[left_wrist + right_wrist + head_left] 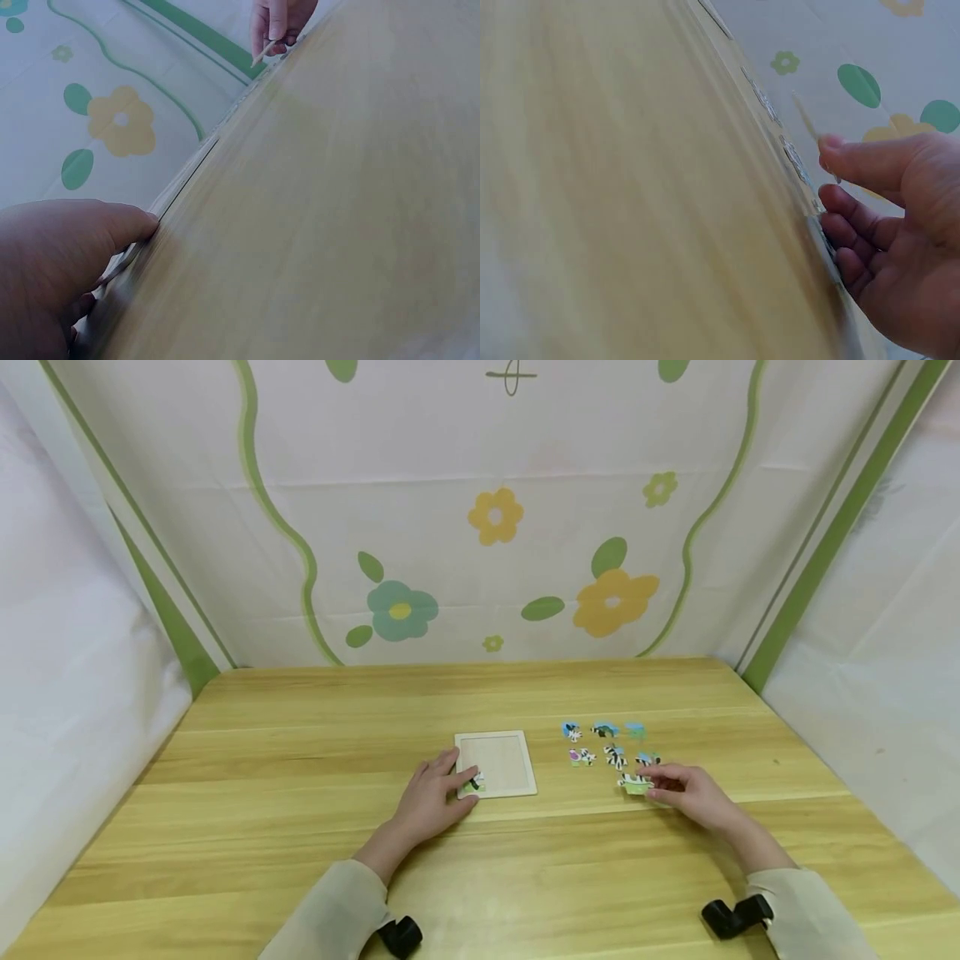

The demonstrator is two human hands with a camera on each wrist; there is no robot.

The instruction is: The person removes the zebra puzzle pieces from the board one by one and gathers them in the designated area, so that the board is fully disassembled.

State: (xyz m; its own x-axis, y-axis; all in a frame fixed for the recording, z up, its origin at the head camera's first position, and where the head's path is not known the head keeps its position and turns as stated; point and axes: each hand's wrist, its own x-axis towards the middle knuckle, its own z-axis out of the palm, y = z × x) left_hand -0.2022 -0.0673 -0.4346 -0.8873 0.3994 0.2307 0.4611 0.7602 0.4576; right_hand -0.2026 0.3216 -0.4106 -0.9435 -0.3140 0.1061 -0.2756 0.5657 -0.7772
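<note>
My left hand holds the near left corner of a square wooden puzzle tray, with fingers along its left side and the thumb at the near edge. Under the index fingertip, a small printed puzzle piece lies in the tray's near left corner. To the right, my right hand pinches a green, black and white puzzle piece between thumb and fingers. The right wrist view shows that piece edge-on, raised above the tabletop, with the other fingers of the hand curled below.
Several loose puzzle pieces with blue, green and zebra-striped prints lie in rows right of the tray, just beyond my right hand. They rest on a wooden table. Flowered cloth hangs behind the table, with pale cloth at both sides.
</note>
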